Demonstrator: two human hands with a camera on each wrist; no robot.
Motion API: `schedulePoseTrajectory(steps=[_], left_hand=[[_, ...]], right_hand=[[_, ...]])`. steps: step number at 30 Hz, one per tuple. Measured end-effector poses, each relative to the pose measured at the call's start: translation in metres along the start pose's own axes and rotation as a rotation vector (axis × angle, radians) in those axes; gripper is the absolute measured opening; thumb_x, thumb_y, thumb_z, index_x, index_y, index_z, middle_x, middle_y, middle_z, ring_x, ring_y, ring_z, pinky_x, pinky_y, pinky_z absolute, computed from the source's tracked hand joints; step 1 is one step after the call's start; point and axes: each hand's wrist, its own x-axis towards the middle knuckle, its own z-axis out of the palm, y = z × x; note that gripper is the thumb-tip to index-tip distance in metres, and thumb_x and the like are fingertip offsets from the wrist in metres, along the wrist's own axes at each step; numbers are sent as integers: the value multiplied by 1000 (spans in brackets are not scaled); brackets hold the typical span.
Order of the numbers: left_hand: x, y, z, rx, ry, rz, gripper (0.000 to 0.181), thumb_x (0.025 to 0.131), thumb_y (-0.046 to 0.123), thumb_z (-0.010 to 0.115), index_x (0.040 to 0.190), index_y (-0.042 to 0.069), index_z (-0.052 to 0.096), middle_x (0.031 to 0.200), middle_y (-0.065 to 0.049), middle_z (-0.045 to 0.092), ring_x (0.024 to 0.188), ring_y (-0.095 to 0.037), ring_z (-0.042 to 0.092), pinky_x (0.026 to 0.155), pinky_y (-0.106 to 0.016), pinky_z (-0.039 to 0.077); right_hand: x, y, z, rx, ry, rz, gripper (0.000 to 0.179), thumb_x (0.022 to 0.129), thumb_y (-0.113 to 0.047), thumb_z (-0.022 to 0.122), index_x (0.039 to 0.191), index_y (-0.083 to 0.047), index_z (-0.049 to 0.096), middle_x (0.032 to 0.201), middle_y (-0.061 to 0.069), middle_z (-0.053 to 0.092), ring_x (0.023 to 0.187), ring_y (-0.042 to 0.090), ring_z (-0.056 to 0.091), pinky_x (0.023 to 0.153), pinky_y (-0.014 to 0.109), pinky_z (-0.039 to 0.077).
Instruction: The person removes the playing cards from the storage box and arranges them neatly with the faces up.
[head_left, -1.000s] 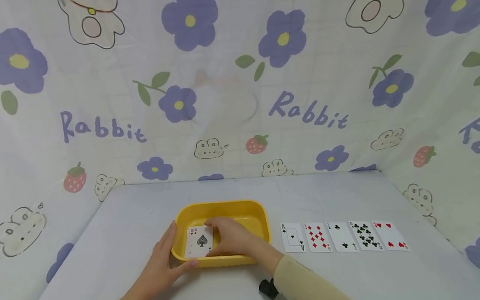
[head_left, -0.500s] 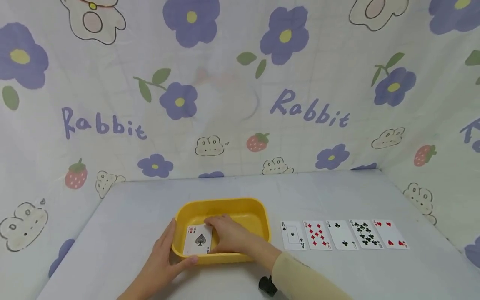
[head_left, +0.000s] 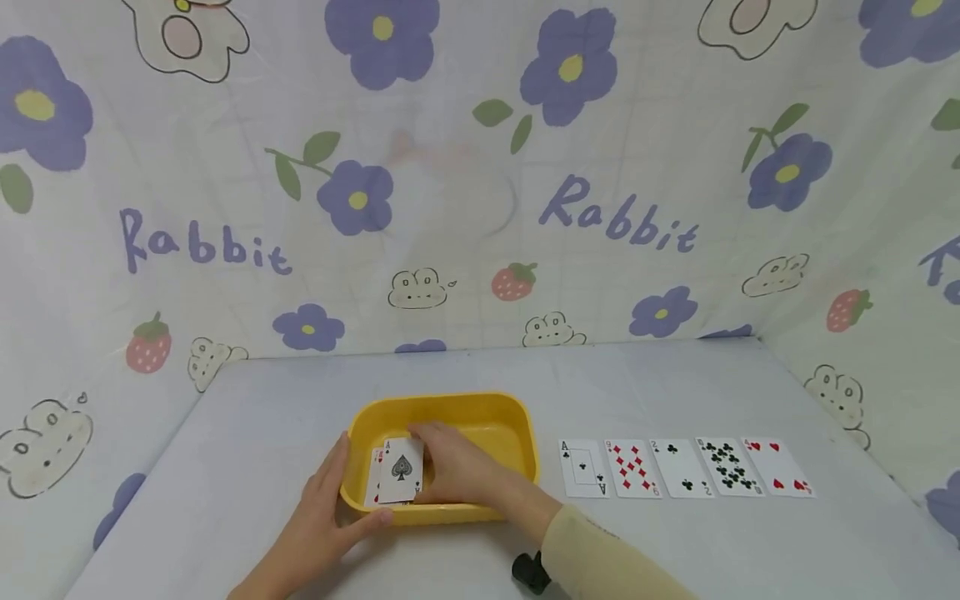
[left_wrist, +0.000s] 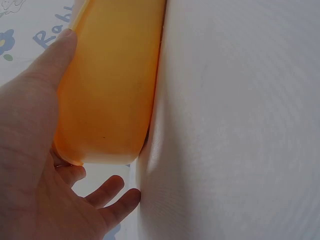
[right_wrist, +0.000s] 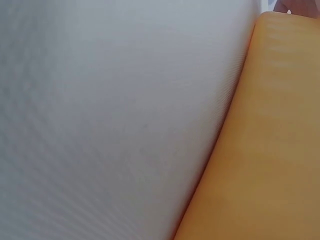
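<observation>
In the head view a yellow plastic tray (head_left: 438,515) sits on the white table. My left hand (head_left: 317,510) grips its near left corner, thumb along the front and fingers at the left end. The left wrist view has that thumb on the tray's wall (left_wrist: 110,85), with other fingers spread off it. Inside the tray, my right hand (head_left: 459,468) pinches an ace of spades (head_left: 400,473) by its right edge. A red-suited card (head_left: 372,485) shows from under the ace's left side. The right wrist view holds only the tray's outer wall (right_wrist: 275,130) and the tablecloth; the right fingers are out of it.
Right of the tray several cards lie face up in a row: ace of clubs (head_left: 583,479), nine of diamonds (head_left: 633,469), two of clubs (head_left: 681,469), a many-pip club card (head_left: 729,467) and four of hearts (head_left: 778,468). A black object (head_left: 531,573) shows beside the right sleeve.
The ace of spades has shifted slightly on the pile, baring more of the red-suited card at its left. The left hand keeps its place on the tray.
</observation>
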Motion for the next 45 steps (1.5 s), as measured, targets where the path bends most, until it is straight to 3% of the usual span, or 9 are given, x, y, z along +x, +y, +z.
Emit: schedulePoseTrajectory(steps=[7, 13, 19, 24, 30, 36, 45], left_hand=[[3, 3, -3, 4, -41, -68, 117, 79, 63, 72, 159, 13, 3, 163, -11, 7, 143, -41, 16, 110, -61, 21], [4, 1, -2, -4, -31, -53, 117, 79, 63, 72, 159, 13, 4, 163, -11, 8, 143, -42, 17, 110, -62, 21], [5, 2, -1, 13, -30, -55, 117, 79, 65, 70, 159, 13, 4, 163, -13, 9, 143, -42, 16, 110, -62, 21], [6, 3, -1, 20, -36, -63, 119, 77, 68, 70, 159, 11, 5, 163, -14, 9, 144, -40, 15, 111, -60, 19], [5, 0, -1, 22, -23, -42, 118, 78, 67, 70, 159, 9, 7, 162, -15, 9, 145, -39, 14, 112, -59, 18], [2, -1, -1, 14, -32, -52, 117, 78, 65, 71, 159, 10, 5, 163, -14, 8, 145, -39, 14, 113, -59, 18], [3, 0, -1, 5, -58, -93, 119, 77, 67, 70, 159, 14, 3, 163, -12, 7, 146, -37, 12, 113, -59, 17]], right_hand=[[2, -1, -6, 59, -14, -63, 87, 72, -20, 90, 145, 0, 45, 133, 6, 51, 95, 9, 51, 88, 18, 46], [0, 2, -12, 184, -13, -52, 88, 73, -12, 88, 148, -3, 42, 139, 4, 45, 85, 7, 55, 74, 15, 50], [-18, 1, -47, 251, 21, -85, 85, 75, -9, 85, 148, -7, 42, 142, -1, 42, 90, 9, 57, 78, 19, 52], [-51, 6, -89, 337, 50, -144, 81, 74, -9, 85, 146, -9, 46, 141, -2, 43, 90, 14, 60, 82, 26, 54], [-105, 29, -128, 386, 16, -137, 88, 72, -6, 88, 147, -26, 46, 140, -6, 43, 93, 19, 59, 84, 32, 55], [-162, 75, -157, 370, -12, -94, 86, 74, -10, 87, 146, -27, 45, 128, 2, 50, 94, 21, 59, 83, 33, 55], [-237, 157, -196, 389, -18, -29, 81, 78, 1, 80, 148, -11, 41, 112, 13, 55, 95, 22, 58, 77, 33, 53]])
